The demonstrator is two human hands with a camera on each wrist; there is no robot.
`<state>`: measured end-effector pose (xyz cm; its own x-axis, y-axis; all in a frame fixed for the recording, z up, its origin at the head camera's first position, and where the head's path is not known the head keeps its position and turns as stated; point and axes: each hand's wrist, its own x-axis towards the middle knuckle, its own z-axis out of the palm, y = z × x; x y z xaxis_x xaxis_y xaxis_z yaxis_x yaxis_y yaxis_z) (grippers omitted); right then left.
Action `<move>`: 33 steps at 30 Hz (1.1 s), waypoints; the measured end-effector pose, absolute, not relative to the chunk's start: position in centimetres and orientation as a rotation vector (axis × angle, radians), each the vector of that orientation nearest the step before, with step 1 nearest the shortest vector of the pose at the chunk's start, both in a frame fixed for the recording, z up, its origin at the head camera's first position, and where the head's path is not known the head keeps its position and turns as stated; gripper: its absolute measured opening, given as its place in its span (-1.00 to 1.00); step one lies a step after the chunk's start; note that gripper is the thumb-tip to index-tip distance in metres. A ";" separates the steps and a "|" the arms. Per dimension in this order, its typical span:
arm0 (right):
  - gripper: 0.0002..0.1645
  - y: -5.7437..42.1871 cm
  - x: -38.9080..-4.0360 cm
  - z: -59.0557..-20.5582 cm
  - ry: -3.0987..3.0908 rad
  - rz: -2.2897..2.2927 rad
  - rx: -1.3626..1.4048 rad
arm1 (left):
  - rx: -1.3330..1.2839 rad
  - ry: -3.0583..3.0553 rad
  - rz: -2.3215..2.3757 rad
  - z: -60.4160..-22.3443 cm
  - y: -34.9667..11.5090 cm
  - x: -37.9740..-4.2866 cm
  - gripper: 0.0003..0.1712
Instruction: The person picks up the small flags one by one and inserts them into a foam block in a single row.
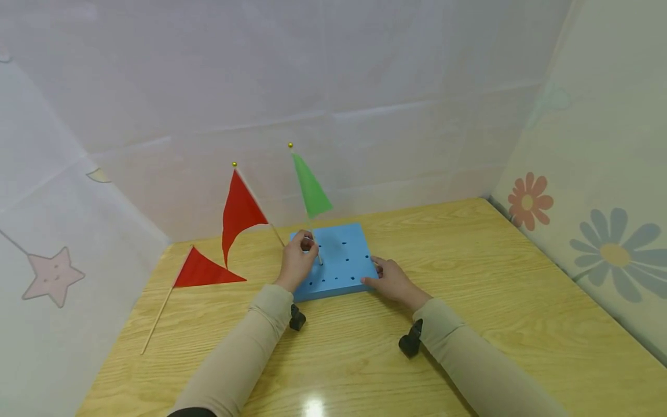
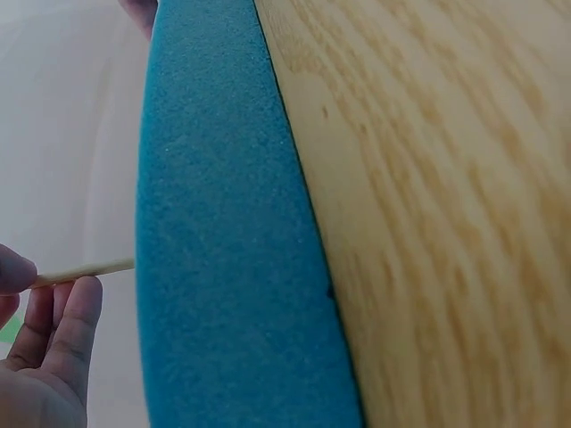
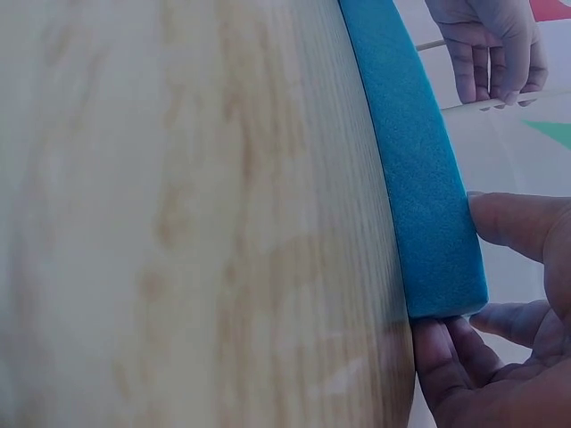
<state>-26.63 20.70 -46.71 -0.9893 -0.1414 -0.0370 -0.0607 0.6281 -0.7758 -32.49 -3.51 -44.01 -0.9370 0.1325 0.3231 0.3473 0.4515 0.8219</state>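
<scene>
My left hand [image 1: 300,258] pinches the thin wooden stick of a green pennant flag [image 1: 311,188] between thumb and fingers. That stick's lower end meets the top of a blue foam board [image 1: 359,250] dotted with small dark holes; how deep it goes I cannot tell. My right hand [image 1: 393,282] grips the board's near right corner, thumb on the top edge and fingers against the side [image 3: 486,357]. A red pennant flag [image 1: 241,202] leans up to the left, its stick running down behind the left hand at the board's left side.
Another red flag [image 1: 208,272] lies on the wooden table [image 1: 495,278] left of the board, its bare stick pointing toward me. A pale cloth wall [image 1: 391,145] stands close behind the board, with flower-printed cloth [image 1: 615,255] at the right.
</scene>
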 end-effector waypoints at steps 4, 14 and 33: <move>-0.14 20.7 -26.6 -46.7 2.745 -1.310 -0.161 | -0.432 -2.495 -1.448 -44.2 -3.5 -32.6 -0.80; -0.14 20.7 -26.9 -47.1 2.754 -1.308 -0.161 | -0.459 -2.529 -1.421 -44.4 -3.3 -32.4 -0.82; -0.16 20.7 -26.6 -46.6 2.731 -1.339 -0.183 | -0.480 -2.562 -1.463 -45.3 -3.4 -32.5 -0.93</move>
<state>-26.65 20.72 -46.61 -0.9884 -0.1488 -0.0315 -0.0662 0.6075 -0.7915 -32.54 -3.42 -45.27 -0.9373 0.1992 0.2861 0.3476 0.4724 0.8099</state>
